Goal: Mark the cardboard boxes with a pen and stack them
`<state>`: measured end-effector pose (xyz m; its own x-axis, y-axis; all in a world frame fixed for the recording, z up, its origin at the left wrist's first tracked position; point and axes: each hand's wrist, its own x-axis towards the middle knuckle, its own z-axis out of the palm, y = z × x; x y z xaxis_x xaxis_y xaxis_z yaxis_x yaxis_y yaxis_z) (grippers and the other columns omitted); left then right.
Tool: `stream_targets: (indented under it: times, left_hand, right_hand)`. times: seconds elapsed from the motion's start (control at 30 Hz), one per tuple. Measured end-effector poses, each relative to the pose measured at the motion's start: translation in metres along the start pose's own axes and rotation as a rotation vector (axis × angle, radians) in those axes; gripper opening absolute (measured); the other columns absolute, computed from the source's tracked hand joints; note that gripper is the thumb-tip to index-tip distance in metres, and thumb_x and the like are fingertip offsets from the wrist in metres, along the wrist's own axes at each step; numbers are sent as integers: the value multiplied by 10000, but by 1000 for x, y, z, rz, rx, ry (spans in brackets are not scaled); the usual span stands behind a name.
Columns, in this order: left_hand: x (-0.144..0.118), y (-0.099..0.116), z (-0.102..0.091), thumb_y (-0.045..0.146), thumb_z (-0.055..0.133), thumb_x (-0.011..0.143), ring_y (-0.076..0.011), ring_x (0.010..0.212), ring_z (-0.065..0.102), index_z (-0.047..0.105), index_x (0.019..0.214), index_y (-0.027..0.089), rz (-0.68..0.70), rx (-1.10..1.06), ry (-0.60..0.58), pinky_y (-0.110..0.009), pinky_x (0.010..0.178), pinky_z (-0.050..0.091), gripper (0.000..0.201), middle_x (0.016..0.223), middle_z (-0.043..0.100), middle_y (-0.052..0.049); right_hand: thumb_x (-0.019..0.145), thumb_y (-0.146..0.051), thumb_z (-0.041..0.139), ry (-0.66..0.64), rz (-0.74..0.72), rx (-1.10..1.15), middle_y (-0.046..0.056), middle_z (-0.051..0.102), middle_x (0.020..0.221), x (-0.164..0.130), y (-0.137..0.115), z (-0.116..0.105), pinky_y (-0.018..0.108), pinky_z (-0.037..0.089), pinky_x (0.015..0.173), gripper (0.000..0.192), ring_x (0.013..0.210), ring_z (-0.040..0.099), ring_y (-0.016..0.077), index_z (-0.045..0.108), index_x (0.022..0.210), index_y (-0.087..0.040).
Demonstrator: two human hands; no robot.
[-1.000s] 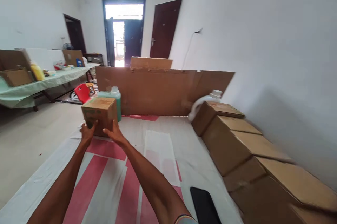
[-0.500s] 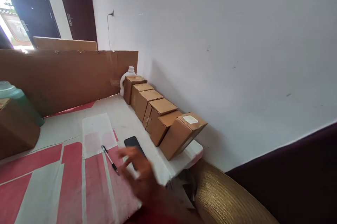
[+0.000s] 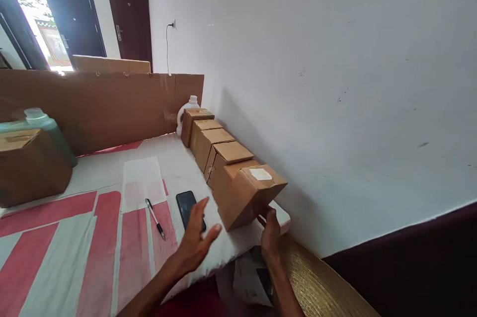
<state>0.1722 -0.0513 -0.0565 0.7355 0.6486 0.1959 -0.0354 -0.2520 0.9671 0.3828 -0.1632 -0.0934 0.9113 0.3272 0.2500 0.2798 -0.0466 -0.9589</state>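
The right hand touches the near lower corner of a tilted cardboard box — last in a row along the wall at the bench edge — while the left hand hovers spread beside a phone. Stiff and probably light, the box looks best gripped by opposite sides — its taped top offers little purchase.

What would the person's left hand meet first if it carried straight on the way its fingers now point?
Most likely the nearest cardboard box, the one with a white label, at the near end of the row along the wall. The left hand is open, fingers aimed up and right toward it, above the phone. Depth is unclear.
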Motion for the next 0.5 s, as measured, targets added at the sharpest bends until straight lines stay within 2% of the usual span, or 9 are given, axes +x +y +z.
stream_targets:
  times: [0.07,0.1,0.17,0.23,0.3,0.4,0.5]
  left_hand:
    - [10,13,23,598,585,957,-348,1560,270,307,1603,218,36,-71,-97,-572,1292,194,799,1656,324,-176]
    - [12,18,26,599,578,962,-345,1558,277,299,1606,219,38,-130,-114,-562,1290,209,798,1651,336,-173]
    - [8,24,18,594,543,988,-337,1531,342,302,1604,237,0,-268,-88,-537,1257,299,751,1629,395,-159]
    - [-6,22,-8,614,501,1004,-336,1496,405,364,1579,247,-52,-355,6,-518,1216,365,696,1593,469,-148]
    - [-24,16,-44,693,427,996,-340,1482,421,466,1526,239,-57,-386,172,-519,1216,354,699,1571,513,-138]
    - [-56,5,-106,816,313,949,-344,1405,505,610,1400,230,-72,-411,494,-514,1179,392,797,1492,606,-116]
    - [-94,-7,-163,854,420,887,-342,1274,604,658,1338,235,-149,-364,838,-479,1043,503,802,1339,713,-99]
  right_hand:
    - [921,-780,372,-56,-52,-23,191,686,1257,-17,-11,-2,525,480,998,743,1183,616,347,647,1243,-170]
    - [953,-719,405,-87,-106,-48,187,663,1304,-27,-20,-5,531,464,1024,676,1220,596,347,629,1292,-180]
    - [1025,-566,396,-159,-300,-124,170,614,1371,-50,-45,-10,540,448,1045,549,1279,560,342,572,1409,-215]
    - [1048,-477,387,-229,-529,-185,159,593,1382,-74,-72,-7,540,453,1038,510,1285,552,345,543,1473,-243]
    - [1050,-442,387,-338,-699,-189,154,584,1398,-96,-93,9,546,447,1045,527,1296,543,357,505,1527,-251]
    - [1041,-419,418,-561,-894,-97,141,589,1435,-130,-106,55,546,439,1078,556,1339,525,368,463,1566,-240]
    - [1005,-308,494,-828,-1031,54,133,566,1500,-169,-105,108,496,471,1104,561,1410,492,334,464,1555,-200]
